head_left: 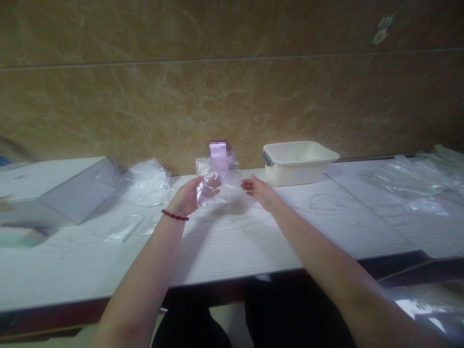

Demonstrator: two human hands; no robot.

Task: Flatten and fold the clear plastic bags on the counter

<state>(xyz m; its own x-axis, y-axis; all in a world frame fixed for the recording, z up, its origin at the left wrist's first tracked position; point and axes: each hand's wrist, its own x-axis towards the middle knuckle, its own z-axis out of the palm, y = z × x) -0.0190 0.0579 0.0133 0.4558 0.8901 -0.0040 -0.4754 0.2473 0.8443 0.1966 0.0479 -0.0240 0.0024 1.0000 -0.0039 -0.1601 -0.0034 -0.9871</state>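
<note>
My left hand [190,193], with a dark red bead bracelet at its wrist, holds a crinkled clear plastic bag [212,186] above the table. The bag lies across its fingers, which show through the film. To the right of the bag is my right hand [259,190], its fingers stretched out toward the bag and nothing seen in them. Whether those fingertips touch the film I cannot tell. Behind the bag a lit phone-like screen [218,149] stands against the wall, its lower part seen through the plastic.
A cream plastic tub [300,169] with a grey handle stands by the wall. At the left are a white box [65,193], a heap of clear bags [147,183] and a flat clear packet [124,228]. More clear bags [409,179] lie at the right.
</note>
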